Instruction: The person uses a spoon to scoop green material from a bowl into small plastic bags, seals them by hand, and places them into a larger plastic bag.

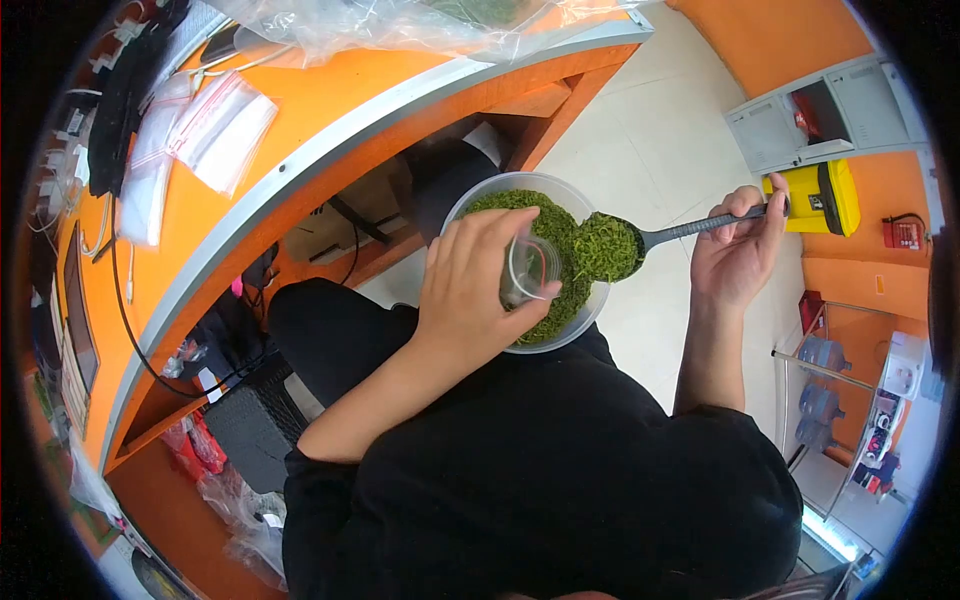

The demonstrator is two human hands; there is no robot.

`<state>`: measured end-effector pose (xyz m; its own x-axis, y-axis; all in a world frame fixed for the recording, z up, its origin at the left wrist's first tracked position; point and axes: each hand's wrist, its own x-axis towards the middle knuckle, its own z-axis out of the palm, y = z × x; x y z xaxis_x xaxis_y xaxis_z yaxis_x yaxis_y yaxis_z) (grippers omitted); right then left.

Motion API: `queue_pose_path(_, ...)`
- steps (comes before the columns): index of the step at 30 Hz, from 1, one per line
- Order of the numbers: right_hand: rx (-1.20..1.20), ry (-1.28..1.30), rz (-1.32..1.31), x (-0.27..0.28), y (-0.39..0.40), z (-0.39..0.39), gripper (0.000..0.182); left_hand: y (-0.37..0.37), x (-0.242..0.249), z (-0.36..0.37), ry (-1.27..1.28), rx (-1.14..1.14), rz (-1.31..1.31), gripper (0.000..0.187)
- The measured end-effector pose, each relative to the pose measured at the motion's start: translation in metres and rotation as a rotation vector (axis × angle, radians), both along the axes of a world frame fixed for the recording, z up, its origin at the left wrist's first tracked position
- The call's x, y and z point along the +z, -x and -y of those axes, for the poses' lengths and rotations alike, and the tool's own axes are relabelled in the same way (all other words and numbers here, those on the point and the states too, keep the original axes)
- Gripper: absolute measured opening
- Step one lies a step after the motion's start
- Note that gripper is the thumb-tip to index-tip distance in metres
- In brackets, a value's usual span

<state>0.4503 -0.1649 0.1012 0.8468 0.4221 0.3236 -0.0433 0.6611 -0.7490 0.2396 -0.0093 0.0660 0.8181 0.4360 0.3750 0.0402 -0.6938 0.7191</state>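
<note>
A round clear tub (575, 200) full of shredded green material (500, 198) rests near my lap. Above its left part, my left hand (475, 275) is wrapped round a small clear cup (532, 268), whose open mouth faces up toward the camera. My right hand (740, 240) grips the end of the dark handle of a spoon (690, 230), out to the right of the tub. The spoon's bowl is heaped with the same green material (605, 247) and lies over the tub's right edge, beside the cup.
An orange desk (300, 110) with a grey edge curves along the left, bearing clear zip bags (225, 130), plastic wrap (400, 30) and cables. A black box (250, 425) stands below it. Lockers (870, 105), a yellow case (835, 198) and a rack with water bottles (822, 355) are at the right.
</note>
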Motion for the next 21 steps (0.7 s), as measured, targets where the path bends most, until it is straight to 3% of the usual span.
queue_pose_path(9,-0.033,0.095,0.152,0.009,0.021,-0.006,0.023,-0.003,0.005,0.005,-0.039,-0.015,-0.125,0.074)
queue_pose_path(21,0.265,0.272,0.675,0.029,0.038,-0.010,0.026,-0.005,0.002,0.008,-0.143,-0.006,-0.103,0.074)
